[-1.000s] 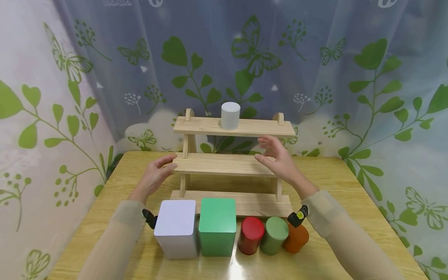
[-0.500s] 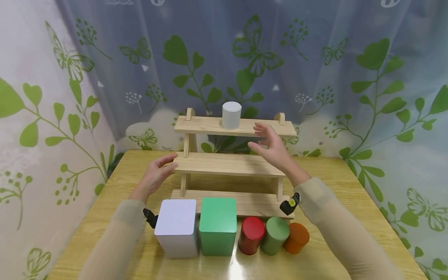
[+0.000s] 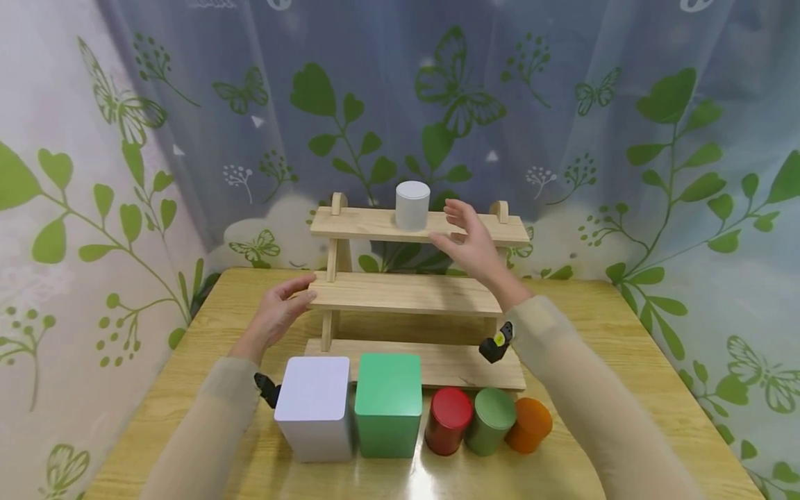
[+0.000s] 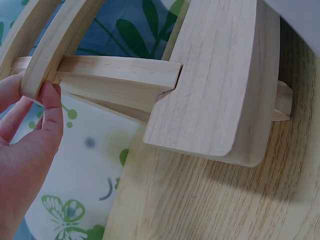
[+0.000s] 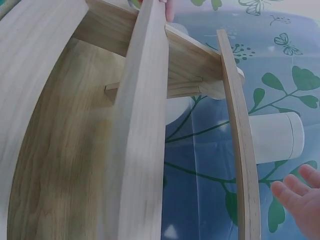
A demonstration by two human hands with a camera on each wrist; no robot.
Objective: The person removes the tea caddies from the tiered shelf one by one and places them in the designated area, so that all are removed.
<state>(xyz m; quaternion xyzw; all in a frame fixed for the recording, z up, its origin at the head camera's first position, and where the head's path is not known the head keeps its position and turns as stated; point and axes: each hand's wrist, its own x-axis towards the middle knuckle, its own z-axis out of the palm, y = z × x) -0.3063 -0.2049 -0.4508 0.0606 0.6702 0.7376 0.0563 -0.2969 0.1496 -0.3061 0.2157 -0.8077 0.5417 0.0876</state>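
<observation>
A three-tier wooden display shelf (image 3: 400,293) stands on the table, with a white cylindrical canister (image 3: 412,208) upright on its top board. My left hand (image 3: 279,316) pinches the left end of the middle board between thumb and fingers, as the left wrist view confirms. Just right of the canister, my right hand (image 3: 470,243) hovers before the top board, its fingers spread and relaxed. A gap separates that hand from the canister (image 5: 276,137) in the right wrist view, where only some fingertips (image 5: 290,187) show.
In front of the shelf stand a white square box (image 3: 314,403), a green square box (image 3: 389,403), a red canister (image 3: 449,420), a light green canister (image 3: 491,420) and an orange canister (image 3: 529,425). A patterned curtain (image 3: 375,104) hangs behind the wooden table (image 3: 581,333).
My right hand has moved up and left, from the middle board toward the white canister on the top board. The left hand stays at the middle board's end.
</observation>
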